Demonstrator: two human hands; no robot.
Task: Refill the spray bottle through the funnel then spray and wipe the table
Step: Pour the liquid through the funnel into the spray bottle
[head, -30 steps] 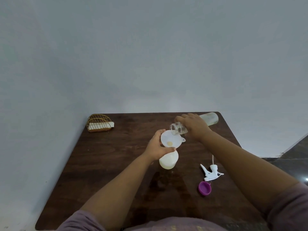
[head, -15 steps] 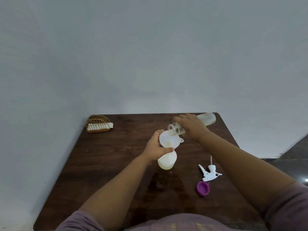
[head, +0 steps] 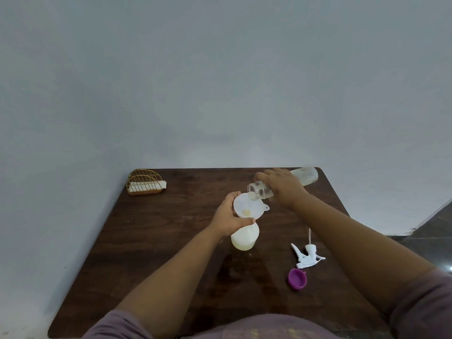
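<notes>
mid tabletop: my left hand (head: 228,217) curls round funnel (head: 248,209) rim on spray bottle (head: 244,237) | right hand (head: 283,187) grips tipped refill bottle (head: 305,176) | plastic looks light, tippy, prob slick wet; hold by neck

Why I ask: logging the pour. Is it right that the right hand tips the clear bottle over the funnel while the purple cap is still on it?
Not quite. The head view shows the purple cap on the table; the right hand tips the open clear bottle over the funnel.

Right hand (head: 285,185) tips bottle (head: 260,190) over funnel (head: 247,206).
</notes>
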